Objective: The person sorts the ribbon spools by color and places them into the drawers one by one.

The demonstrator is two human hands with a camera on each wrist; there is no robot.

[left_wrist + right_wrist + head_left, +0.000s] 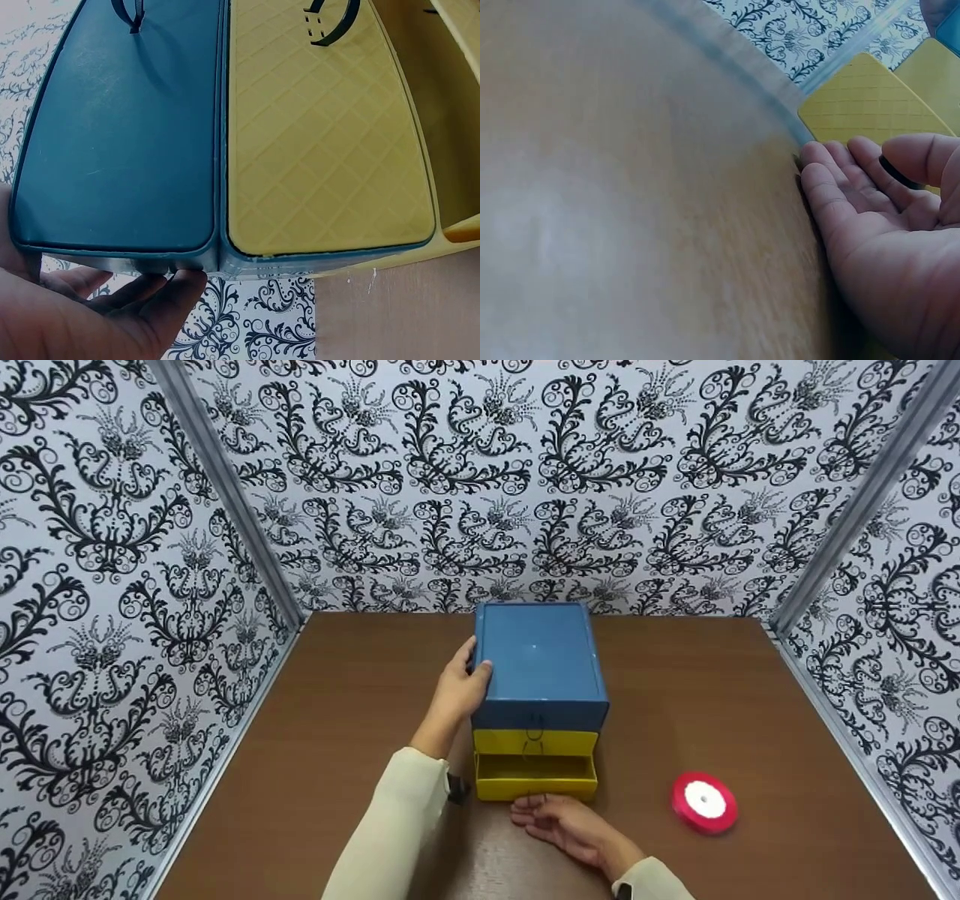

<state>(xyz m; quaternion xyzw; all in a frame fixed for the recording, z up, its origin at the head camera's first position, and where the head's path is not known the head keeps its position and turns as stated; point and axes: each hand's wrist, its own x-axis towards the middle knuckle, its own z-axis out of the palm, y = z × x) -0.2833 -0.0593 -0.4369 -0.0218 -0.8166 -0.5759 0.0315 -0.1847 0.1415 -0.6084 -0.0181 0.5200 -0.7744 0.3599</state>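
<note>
A small drawer cabinet (536,652) stands on the table, with a blue top, a blue upper drawer (124,142) and a yellow middle drawer (322,142). Its yellow bottom drawer (536,790) is pulled out, and the inside that shows is bare. My left hand (463,686) grips the cabinet's left side near the top, thumb over the upper edge and fingers along the side wall. Low in front of the bottom drawer is my right hand (566,825), palm turned up. Its fingers hook at the drawer's dark loop handle (901,172), which lies across them beneath the thumb.
A red ribbon spool (705,802) with a white centre lies flat to the right of the cabinet. The brown table (360,682) is bounded by patterned walls (465,487) at the back and both sides, with metal strips along the edges.
</note>
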